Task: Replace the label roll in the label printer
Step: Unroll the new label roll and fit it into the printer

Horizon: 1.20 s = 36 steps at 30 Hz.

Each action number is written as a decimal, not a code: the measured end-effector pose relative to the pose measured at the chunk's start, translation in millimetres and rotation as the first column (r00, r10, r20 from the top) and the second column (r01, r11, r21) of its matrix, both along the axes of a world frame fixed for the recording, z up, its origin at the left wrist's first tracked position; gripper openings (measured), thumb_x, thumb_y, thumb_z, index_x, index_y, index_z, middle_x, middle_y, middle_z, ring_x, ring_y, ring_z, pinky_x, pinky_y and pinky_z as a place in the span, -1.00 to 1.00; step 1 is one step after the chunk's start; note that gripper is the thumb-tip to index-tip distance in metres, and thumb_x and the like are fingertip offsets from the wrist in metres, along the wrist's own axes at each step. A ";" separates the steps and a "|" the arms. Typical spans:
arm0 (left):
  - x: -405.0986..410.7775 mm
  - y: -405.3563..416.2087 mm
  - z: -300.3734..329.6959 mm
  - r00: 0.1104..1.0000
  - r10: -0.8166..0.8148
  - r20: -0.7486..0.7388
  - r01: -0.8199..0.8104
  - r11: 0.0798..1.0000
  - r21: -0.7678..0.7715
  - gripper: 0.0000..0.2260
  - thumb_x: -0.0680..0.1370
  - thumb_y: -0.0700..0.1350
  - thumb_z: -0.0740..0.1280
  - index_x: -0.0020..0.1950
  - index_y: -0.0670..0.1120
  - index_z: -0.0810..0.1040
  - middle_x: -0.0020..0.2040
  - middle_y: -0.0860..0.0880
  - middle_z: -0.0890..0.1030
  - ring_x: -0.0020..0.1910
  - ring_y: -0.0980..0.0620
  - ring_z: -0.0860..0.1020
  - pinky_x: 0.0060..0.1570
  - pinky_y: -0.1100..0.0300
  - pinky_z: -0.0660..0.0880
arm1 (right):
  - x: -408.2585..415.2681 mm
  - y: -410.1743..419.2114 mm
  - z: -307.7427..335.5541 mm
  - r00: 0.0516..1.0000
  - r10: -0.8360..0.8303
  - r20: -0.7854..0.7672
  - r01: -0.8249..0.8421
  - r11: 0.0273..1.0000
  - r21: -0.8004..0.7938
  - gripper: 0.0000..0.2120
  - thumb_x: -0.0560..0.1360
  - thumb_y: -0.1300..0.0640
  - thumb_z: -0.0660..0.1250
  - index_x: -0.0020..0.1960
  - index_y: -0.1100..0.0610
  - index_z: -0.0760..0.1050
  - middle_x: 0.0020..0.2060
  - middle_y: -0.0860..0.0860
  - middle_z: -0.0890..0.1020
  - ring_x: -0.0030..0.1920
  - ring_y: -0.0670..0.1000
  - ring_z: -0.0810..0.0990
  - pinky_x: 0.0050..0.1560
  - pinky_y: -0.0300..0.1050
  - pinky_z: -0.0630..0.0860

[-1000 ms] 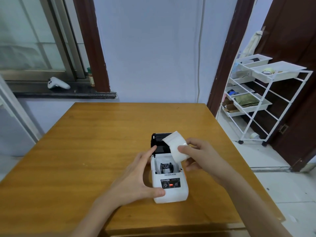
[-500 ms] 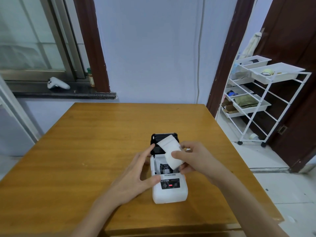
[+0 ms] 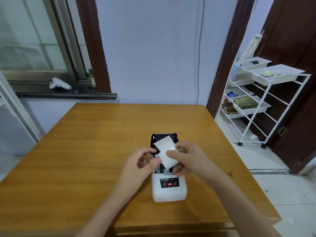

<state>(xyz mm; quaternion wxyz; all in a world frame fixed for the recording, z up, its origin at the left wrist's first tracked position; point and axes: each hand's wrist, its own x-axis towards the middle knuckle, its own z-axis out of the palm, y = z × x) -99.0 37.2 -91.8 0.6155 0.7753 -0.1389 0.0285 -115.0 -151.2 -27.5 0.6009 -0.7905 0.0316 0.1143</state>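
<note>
A small white label printer (image 3: 168,189) sits on the wooden table (image 3: 95,151), near its front edge. Its black lid (image 3: 164,136) is tipped open at the back, and a red light shows on the front panel. My right hand (image 3: 188,159) grips a white label roll (image 3: 165,151) just above the open compartment, tilted. My left hand (image 3: 136,165) is at the printer's left side, its thumb and forefinger close to the roll's left edge. The compartment is mostly hidden by the roll and my fingers.
A white wire shelf cart (image 3: 253,103) with trays stands on the floor to the right, by a dark door. A white controller (image 3: 59,84) and a small bottle (image 3: 92,79) rest on the window sill behind the table. The table's right edge is near my right forearm.
My right hand has brought the roll left and down over the open compartment. My left hand has let go of the printer's front and risen to the roll's left edge.
</note>
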 end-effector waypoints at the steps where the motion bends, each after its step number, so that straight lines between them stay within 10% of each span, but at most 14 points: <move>1: 0.2 -2.4 -1.5 1.000 -0.001 -0.014 0.001 1.000 -0.003 -0.71 0.35 0.26 0.40 0.04 0.28 0.59 -0.09 0.08 0.59 -0.19 0.20 0.52 -0.15 0.27 0.47 | -0.9 0.6 0.1 1.000 0.006 -0.014 -0.006 1.000 0.021 -0.77 0.51 0.08 0.40 0.07 0.22 0.58 -0.24 0.09 0.68 -0.35 0.04 0.67 -0.27 -0.09 0.64; 18: -1.7 -11.2 -2.2 0.997 -0.069 0.020 0.068 0.996 0.061 -0.52 0.24 0.26 0.44 0.12 0.15 0.57 -0.04 0.30 0.48 -0.10 0.33 0.47 -0.10 0.46 0.37 | -3.4 -0.5 6.1 0.998 0.042 -0.055 -0.035 0.993 0.113 -0.76 0.51 0.14 0.41 0.11 0.27 0.57 -0.07 0.27 0.71 -0.24 0.10 0.72 -0.19 -0.15 0.65; 26: 2.5 -12.1 -6.4 0.995 -0.090 0.029 0.089 0.995 0.053 -0.65 0.32 0.19 0.44 -0.03 -0.01 0.66 -0.09 0.19 0.52 -0.06 0.07 0.50 -0.05 0.21 0.37 | -2.4 -4.9 9.3 0.987 0.109 -0.121 -0.088 0.981 0.171 -0.68 0.52 0.09 0.41 0.12 0.34 0.60 -0.02 0.29 0.71 -0.13 0.11 0.72 -0.01 -0.10 0.67; 36: 0.8 -13.5 4.8 0.990 -0.140 -0.003 0.138 0.981 -0.133 -0.72 0.30 0.13 0.43 -0.13 -0.03 0.64 -0.23 0.28 0.52 -0.27 0.30 0.44 -0.22 0.44 0.35 | -1.4 -12.5 5.2 0.943 0.201 -0.267 -0.035 0.853 0.521 -0.72 0.60 0.12 0.30 0.24 0.23 0.56 0.01 0.25 0.65 -0.08 0.13 0.70 -0.15 -0.22 0.68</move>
